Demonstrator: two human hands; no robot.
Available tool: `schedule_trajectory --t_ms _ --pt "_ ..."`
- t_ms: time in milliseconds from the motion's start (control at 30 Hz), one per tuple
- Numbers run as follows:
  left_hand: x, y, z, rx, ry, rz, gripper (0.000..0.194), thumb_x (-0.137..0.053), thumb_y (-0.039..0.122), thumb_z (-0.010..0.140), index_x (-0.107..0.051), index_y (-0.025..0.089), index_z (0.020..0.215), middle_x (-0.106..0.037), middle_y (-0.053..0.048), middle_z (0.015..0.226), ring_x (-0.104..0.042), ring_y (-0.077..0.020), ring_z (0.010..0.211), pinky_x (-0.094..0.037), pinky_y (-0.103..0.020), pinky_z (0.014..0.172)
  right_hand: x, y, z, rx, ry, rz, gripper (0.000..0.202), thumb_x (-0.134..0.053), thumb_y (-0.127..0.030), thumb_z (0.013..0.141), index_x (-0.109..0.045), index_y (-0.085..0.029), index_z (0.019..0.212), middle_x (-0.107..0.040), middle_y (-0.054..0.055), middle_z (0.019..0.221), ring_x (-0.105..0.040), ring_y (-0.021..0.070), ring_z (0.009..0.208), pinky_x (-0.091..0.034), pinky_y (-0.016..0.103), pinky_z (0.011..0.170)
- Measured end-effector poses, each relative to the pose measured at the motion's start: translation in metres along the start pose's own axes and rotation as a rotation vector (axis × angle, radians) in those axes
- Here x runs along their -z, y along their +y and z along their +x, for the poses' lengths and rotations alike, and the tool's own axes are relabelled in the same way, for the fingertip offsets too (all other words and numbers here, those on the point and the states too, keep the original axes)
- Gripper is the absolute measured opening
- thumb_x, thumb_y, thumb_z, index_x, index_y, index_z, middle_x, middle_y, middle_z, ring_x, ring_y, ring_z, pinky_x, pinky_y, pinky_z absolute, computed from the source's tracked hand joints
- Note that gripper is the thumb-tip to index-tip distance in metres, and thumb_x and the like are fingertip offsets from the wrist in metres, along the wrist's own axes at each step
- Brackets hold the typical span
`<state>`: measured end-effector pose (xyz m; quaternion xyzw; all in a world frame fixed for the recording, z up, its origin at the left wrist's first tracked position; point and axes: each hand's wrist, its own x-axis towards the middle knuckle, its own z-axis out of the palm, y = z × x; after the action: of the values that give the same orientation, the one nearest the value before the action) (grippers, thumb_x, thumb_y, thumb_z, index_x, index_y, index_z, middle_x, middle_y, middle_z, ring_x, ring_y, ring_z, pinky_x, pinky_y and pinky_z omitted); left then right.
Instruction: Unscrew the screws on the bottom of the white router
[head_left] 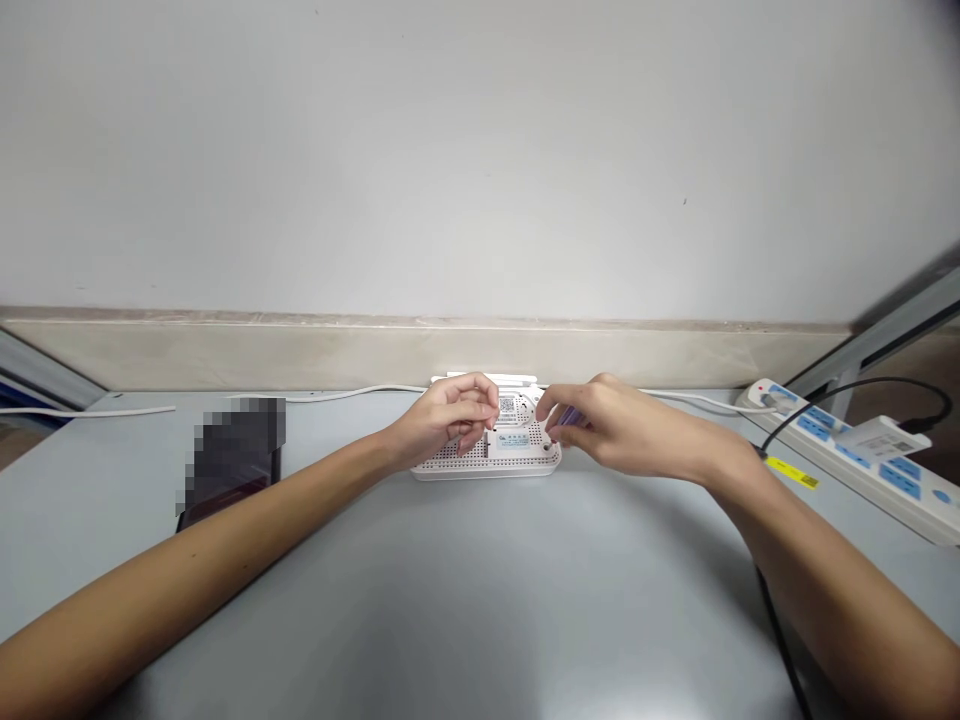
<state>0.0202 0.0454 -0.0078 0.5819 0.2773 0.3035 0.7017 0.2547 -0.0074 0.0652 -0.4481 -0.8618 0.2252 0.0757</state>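
A white router-like box [517, 465] with vent holes, a QR label and a blue-printed label lies on the grey table [480, 580] near the wall. Over its left part is my left hand [457, 412], its thumb and fingertips pinched together; anything between them is too small to make out. My right hand [592, 420] is curled at the box's right end, with a small purple object [570, 416] held between thumb and fingers. A thin white cable loop shows on the box between the hands.
At the left, a dark, partly pixelated device [240, 460] lies beside my left forearm. A white power strip [862, 455] with a plugged-in adapter [885, 438] and black cable is at the right. White cable [697, 398] runs along the wall.
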Motion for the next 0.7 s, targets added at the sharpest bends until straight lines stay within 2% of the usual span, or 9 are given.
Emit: schedule_trajectory --t_ms 133,367,533,700 --pt "0.0003 -0.0006 -0.0004 -0.003 -0.002 -0.002 0.009 -0.063 0.017 0.082 -0.054 0.016 0.085 -0.057 0.003 0.069 -0.045 -0.0044 0.045 -0.036 -0.019 0.043 0.0005 0.0014 0.0013 0.001 -0.024 0.003 0.014 -0.048 -0.019 0.090 -0.062 -0.019 0.089 -0.064 -0.001 0.068 -0.052 0.0100 0.056 -0.033 0.022 0.055" --pt "0.0009 -0.0011 0.0004 -0.001 0.004 0.003 0.009 -0.063 0.019 0.082 -0.055 0.017 0.085 -0.057 0.003 0.070 -0.045 -0.0043 0.045 -0.036 -0.019 0.043 0.0003 0.0010 -0.0011 -0.065 -0.039 0.050 0.017 -0.047 -0.029 0.093 -0.060 -0.019 0.096 -0.063 -0.002 0.061 -0.056 0.0103 0.053 -0.034 0.022 0.054" --pt "-0.0004 -0.0003 0.0004 -0.006 0.012 -0.001 0.011 -0.064 0.019 0.081 -0.055 0.016 0.084 -0.056 0.003 0.068 -0.044 -0.0044 0.044 -0.036 -0.019 0.043 0.0007 0.0012 0.0010 -0.120 -0.014 0.026 0.024 -0.048 -0.039 0.094 -0.061 -0.019 0.096 -0.058 -0.004 0.053 -0.051 0.0098 0.046 -0.032 0.022 0.053" --pt "-0.0007 -0.0001 0.0002 -0.003 0.012 0.001 0.010 -0.064 0.019 0.081 -0.055 0.016 0.084 -0.056 0.003 0.068 -0.044 -0.0043 0.044 -0.036 -0.019 0.043 -0.0008 0.0000 0.0035 -0.147 0.033 -0.033 0.026 -0.047 -0.041 0.094 -0.062 -0.019 0.087 -0.058 -0.003 0.057 -0.047 0.0092 0.046 -0.031 0.023 0.053"
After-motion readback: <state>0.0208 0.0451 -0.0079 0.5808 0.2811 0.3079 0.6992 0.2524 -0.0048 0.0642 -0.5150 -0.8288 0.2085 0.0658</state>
